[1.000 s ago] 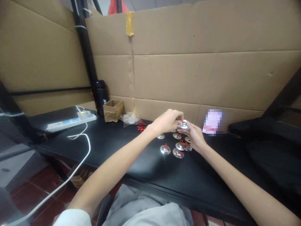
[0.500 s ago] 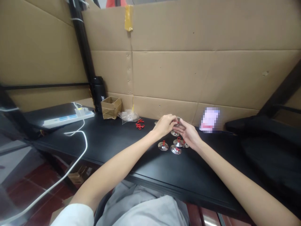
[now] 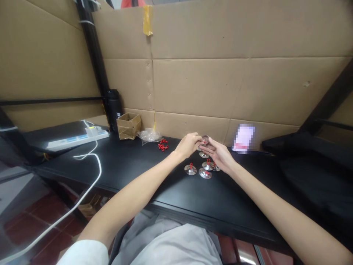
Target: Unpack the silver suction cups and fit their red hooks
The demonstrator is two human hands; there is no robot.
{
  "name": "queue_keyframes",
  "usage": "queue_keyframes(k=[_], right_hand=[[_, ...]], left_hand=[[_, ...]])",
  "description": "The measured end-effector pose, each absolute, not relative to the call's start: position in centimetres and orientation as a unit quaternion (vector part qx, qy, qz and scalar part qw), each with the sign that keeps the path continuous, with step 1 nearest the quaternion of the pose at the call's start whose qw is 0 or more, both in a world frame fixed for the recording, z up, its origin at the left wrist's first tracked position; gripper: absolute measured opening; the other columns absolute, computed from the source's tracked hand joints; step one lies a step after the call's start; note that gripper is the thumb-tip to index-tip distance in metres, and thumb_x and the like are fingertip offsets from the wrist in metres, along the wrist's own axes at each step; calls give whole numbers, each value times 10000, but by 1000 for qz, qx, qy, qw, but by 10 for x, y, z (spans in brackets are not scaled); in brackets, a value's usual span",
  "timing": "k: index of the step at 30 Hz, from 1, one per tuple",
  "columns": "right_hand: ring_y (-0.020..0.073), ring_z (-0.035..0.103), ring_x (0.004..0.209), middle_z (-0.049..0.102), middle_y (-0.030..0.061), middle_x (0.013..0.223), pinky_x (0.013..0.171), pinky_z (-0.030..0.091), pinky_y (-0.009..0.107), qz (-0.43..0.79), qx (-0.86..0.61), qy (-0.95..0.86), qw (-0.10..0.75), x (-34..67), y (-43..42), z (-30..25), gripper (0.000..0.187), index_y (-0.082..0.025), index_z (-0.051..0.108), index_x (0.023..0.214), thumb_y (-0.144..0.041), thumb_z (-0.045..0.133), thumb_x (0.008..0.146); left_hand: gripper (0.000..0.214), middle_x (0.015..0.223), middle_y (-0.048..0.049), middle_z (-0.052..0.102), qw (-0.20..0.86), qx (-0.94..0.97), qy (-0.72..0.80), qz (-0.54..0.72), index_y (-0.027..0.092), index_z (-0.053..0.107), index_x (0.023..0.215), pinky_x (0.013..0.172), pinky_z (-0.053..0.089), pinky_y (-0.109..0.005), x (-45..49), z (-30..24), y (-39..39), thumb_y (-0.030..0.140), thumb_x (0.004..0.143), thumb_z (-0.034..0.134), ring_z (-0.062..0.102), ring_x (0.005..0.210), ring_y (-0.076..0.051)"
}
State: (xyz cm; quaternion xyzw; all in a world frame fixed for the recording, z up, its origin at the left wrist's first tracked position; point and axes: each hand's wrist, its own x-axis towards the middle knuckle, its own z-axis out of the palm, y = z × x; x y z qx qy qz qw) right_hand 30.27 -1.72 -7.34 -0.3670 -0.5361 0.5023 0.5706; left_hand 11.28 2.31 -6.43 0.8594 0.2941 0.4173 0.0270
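Silver disc (image 3: 205, 139) clamped between left hand (image 3: 188, 144) and right hand (image 3: 220, 156); likely risk: fingertip slip, dropping it onto other discs (image 3: 205, 173) at six o'clock on the desk (image 3: 143, 173).

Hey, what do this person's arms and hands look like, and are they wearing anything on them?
Both forearms are bare, and neither the left hand nor the right hand has a glove. The left arm comes out of a white sleeve. The right arm runs out of the frame, so its sleeve is out of view.
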Motion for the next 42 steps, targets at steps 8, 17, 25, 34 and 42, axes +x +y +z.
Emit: queue_keyframes(k=[8,17,25,34,42], right_hand=[[281,827,1059,857,96,1070,1125,606,471,526,-380,-497,576,299,-20,-72,240,-235,788,1065,-439,665,1038],[252,808,1119,852,75,1153,1163,581,430,531,-356,-503,582,299,-20,-69,180,-242,833,1084,-355,752,970],[230,802,1128,840,61,1216,1163,578,396,555,-343,-495,575,300,-22,-68,232,-245,852,1140,-262,815,912],[259,787,1162,827,97,1255,1144,573,432,491,-331,-576,563,307,-22,-69,450,-230,861,1156,-353,993,744],[340,662,1399,762,93,1405,1255,461,558,422,-301,-663,540,311,-25,-61,520,-279,846,1231,-502,965,777]], left_hand=[[192,981,-64,681,14,865,286,412,160,796,1021,870,542,-307,112,-64,21,201,1059,612,675,891,-180],[185,1060,-75,668,24,850,319,419,160,692,1018,864,538,-311,118,-66,18,283,1087,572,664,890,-180],[99,884,-35,690,92,819,318,469,162,715,927,758,483,-282,116,-67,23,239,968,670,606,763,-147],[259,730,-1,646,342,772,285,454,130,715,854,660,413,-252,110,-61,16,373,939,684,533,669,-110],[387,765,1,627,620,612,241,428,120,729,865,652,384,-225,114,-62,19,449,791,918,520,682,-72]])
